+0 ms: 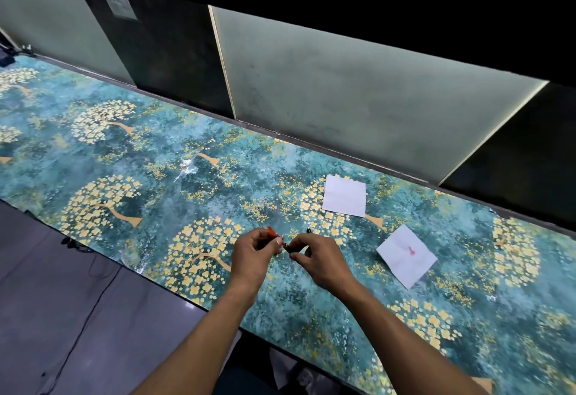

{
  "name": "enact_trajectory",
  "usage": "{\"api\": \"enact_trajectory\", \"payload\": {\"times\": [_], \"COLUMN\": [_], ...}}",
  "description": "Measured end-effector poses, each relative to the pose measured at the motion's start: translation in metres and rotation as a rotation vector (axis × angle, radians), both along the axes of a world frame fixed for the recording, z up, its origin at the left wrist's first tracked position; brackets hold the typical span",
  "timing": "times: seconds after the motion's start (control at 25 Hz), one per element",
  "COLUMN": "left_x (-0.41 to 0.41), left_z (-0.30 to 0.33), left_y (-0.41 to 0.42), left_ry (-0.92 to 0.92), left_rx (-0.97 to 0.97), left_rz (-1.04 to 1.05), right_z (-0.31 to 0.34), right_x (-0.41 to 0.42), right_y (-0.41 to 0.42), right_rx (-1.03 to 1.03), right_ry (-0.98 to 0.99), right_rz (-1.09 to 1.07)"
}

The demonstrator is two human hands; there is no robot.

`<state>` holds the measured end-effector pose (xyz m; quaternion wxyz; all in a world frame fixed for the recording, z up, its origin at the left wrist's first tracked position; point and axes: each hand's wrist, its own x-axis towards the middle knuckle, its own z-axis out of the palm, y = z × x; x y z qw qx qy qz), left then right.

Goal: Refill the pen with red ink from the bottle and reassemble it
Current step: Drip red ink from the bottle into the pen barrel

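Both hands meet above the teal flowered table (193, 176). My left hand (254, 257) is closed around a red pen part (271, 232), whose red end sticks out above the fingers. My right hand (318, 257) pinches a dark pen part (308, 231), with a black tip showing above the knuckles. The two parts come together between the fingertips near the middle. Most of both parts is hidden by the fingers. No ink bottle is in view.
A clean white paper square (344, 196) lies behind my right hand. A second white paper (406, 256) with a small red ink stain lies to the right. Frosted panels (343, 98) line the table's far edge. The floor with black cables (93, 285) is on the left.
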<state>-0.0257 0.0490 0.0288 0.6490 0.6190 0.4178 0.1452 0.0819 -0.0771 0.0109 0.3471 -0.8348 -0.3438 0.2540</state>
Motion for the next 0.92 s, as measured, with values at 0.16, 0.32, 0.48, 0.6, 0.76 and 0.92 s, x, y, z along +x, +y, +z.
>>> {"api": "enact_trajectory", "payload": {"times": [0.16, 0.32, 0.48, 0.6, 0.76, 0.92], "left_x": [0.001, 0.001, 0.000, -0.002, -0.006, -0.008], "left_z": [-0.002, -0.002, -0.002, -0.002, -0.009, -0.013], "left_y": [-0.005, -0.010, -0.014, -0.017, -0.015, -0.012], "left_ry": [0.015, 0.029, 0.020, -0.006, 0.033, 0.049], "left_rx": [0.052, 0.085, 0.068, 0.044, 0.049, 0.062], "left_rz": [-0.024, -0.031, -0.081, -0.099, -0.127, -0.133], "right_z": [0.003, 0.004, 0.005, 0.004, 0.000, 0.000], "right_x": [0.003, 0.005, 0.008, 0.009, 0.012, 0.010], "right_y": [-0.001, 0.000, 0.000, 0.001, 0.006, 0.010], "right_rx": [0.010, 0.063, 0.131, 0.153, 0.214, 0.218], "right_ry": [-0.055, 0.001, 0.109, 0.164, 0.267, 0.286], "right_rz": [0.034, 0.021, -0.044, -0.071, -0.088, -0.036]}}
